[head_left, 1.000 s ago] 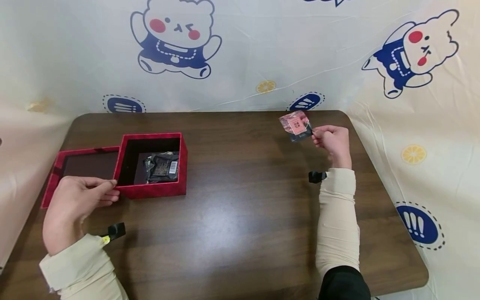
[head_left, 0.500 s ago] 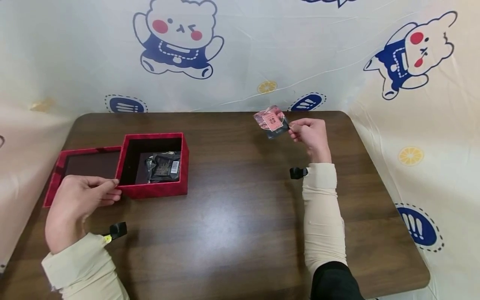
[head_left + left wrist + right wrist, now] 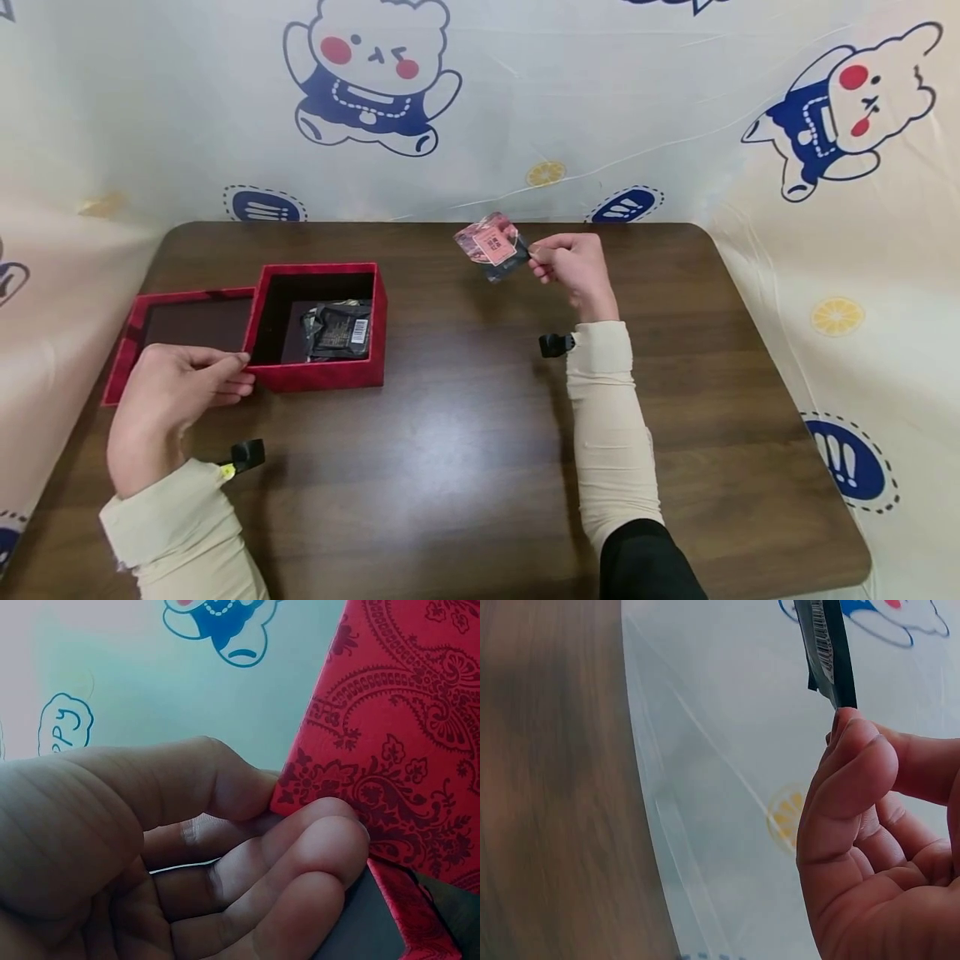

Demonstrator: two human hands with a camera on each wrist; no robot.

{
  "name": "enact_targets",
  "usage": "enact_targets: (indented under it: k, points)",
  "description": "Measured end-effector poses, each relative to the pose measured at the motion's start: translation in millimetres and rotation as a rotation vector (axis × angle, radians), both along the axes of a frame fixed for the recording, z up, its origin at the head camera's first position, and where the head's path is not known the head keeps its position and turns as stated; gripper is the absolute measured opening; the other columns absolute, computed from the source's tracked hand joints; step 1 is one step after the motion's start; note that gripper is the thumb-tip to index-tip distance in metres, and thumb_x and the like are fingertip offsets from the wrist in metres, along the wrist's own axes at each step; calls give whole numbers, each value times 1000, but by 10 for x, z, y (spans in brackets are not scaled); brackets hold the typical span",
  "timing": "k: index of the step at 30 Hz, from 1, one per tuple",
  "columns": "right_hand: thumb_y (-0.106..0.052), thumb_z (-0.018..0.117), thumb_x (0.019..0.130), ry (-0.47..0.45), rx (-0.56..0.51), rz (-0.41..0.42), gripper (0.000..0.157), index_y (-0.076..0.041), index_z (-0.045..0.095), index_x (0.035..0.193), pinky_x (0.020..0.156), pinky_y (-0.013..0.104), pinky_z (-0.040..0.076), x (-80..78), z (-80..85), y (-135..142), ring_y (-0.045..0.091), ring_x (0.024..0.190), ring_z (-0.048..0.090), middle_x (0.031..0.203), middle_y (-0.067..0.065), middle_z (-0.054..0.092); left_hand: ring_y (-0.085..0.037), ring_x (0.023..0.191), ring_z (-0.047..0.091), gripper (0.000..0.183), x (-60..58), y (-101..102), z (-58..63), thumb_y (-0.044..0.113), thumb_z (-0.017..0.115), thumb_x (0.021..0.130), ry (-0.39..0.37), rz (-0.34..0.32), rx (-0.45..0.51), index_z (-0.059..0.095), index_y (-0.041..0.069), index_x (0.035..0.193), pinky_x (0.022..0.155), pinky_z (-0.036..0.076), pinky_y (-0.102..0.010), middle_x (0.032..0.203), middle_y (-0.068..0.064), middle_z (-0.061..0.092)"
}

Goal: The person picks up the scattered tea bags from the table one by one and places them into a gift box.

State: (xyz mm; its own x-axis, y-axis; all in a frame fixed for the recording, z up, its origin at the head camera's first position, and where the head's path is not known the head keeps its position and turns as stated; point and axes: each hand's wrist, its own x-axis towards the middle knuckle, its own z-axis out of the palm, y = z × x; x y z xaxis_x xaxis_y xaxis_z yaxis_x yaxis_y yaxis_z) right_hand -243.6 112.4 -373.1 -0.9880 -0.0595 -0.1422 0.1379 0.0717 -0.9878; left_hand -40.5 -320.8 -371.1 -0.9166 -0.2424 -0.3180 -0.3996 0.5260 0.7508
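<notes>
My right hand [image 3: 577, 268] pinches the lower right corner of a pink and black sachet [image 3: 491, 245] between thumb and fingers, held above the far part of the table. In the right wrist view the sachet [image 3: 832, 652] is seen nearly edge-on, with a barcode on its back. To the left stands a red box [image 3: 326, 377] without its lid, and several black sachets [image 3: 341, 332] lie inside it. Thumb and fingers of my left hand [image 3: 176, 379] grip the box's near left corner. Dark scrolls decorate the red box wall [image 3: 405, 727] in the left wrist view.
The red lid [image 3: 197, 321] lies inner side up on the brown wooden table [image 3: 450, 450], left of the box and partly behind my left hand. A white curtain [image 3: 510, 108] printed with bears borders the table's far and side edges.
My right hand has carried the sachet leftward, from the far right of the table toward the box. The left hand keeps its hold on the box corner.
</notes>
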Motion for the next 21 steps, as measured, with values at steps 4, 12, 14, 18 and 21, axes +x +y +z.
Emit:
enact_targets:
  k: [4, 12, 14, 18, 21]
  points:
    - [6, 68, 91, -8, -23, 44, 8, 11, 72, 95, 51, 23, 54, 7, -17, -177, 13, 54, 60, 73, 17, 68, -18, 71, 74, 42, -8, 28, -4, 19, 62, 102, 1, 13, -3, 61, -14, 127, 64, 59, -25, 92, -20, 74]
    - [7, 67, 90, -10, -20, 121, 6, 11, 72, 91, 49, 23, 53, 41, -36, -537, 13, 52, 59, 72, 17, 68, -22, 74, 75, 39, -30, 86, -6, 19, 64, 101, -5, -4, -40, 65, -13, 123, 64, 59, -24, 92, -20, 74]
    - [9, 67, 89, -10, -25, 138, 6, 10, 72, 89, 48, 23, 52, 54, -34, -689, 13, 52, 59, 71, 17, 68, -22, 73, 74, 39, -22, 76, 2, 19, 64, 101, -4, -2, -40, 65, -13, 122, 64, 59, -24, 92, -20, 74]
    - [10, 67, 87, 7, -9, 207, 7, 8, 74, 86, 48, 24, 53, 118, 2, -1091, 14, 52, 59, 70, 17, 68, -22, 73, 74, 40, -3, 45, 24, 21, 64, 101, -5, 4, -49, 65, -13, 123, 63, 58, -21, 91, -19, 74]
    - [6, 68, 89, 16, 39, 295, 8, 5, 75, 88, 51, 26, 55, 189, 52, -1386, 15, 53, 60, 72, 16, 70, -22, 73, 74, 42, 3, 32, 37, 22, 64, 101, -13, 15, -51, 64, -13, 124, 63, 57, -20, 92, -19, 74]
